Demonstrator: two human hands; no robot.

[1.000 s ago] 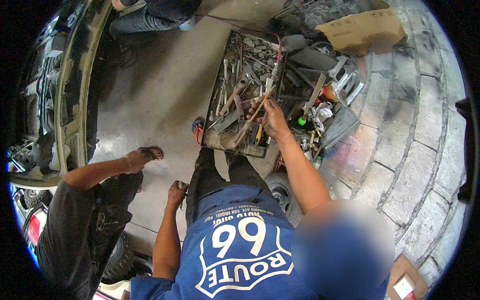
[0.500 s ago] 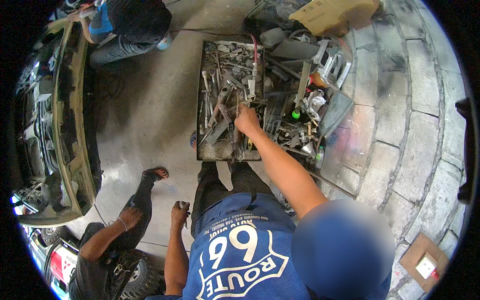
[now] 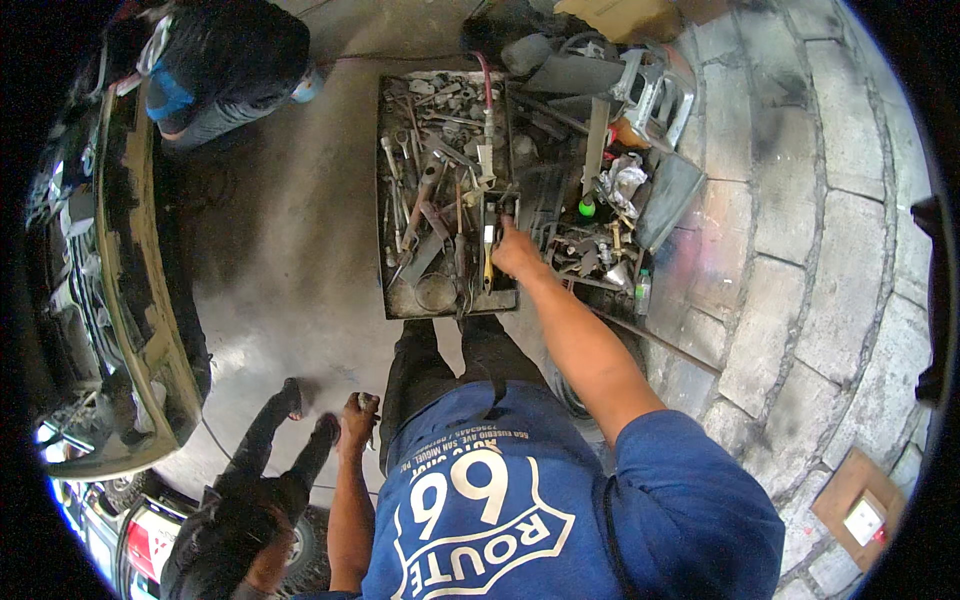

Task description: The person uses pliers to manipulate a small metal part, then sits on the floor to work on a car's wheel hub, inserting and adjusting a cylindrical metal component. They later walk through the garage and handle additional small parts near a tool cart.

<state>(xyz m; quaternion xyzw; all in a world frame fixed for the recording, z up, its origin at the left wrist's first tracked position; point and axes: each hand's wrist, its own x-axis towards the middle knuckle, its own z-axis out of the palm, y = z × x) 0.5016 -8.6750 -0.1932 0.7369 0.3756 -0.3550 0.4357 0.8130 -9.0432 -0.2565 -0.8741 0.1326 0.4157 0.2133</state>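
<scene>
A shallow metal tray (image 3: 400, 300) full of wrenches, pliers and other hand tools lies on the concrete floor in front of me. My right hand (image 3: 517, 256) reaches over the tray's near right corner, fingers apart, with the index finger touching a dark tool. A yellow-handled tool (image 3: 487, 268) lies just left of that hand. My left hand (image 3: 357, 420) hangs low beside my leg, closed around a small metal part (image 3: 366, 401). I wear a blue printed shirt and dark trousers.
A heap of scrap parts and a green-capped bottle (image 3: 587, 205) lie right of the tray. A detached car bumper (image 3: 140, 300) stands at the left. One person crouches at the top left (image 3: 225, 60), another at the lower left (image 3: 240, 510). A cardboard box (image 3: 858, 498) sits on the paving.
My right hand had a long stick-like tool lifted over the tray; now it is empty and lower, at the tray's near right corner. The person at the lower left has shifted.
</scene>
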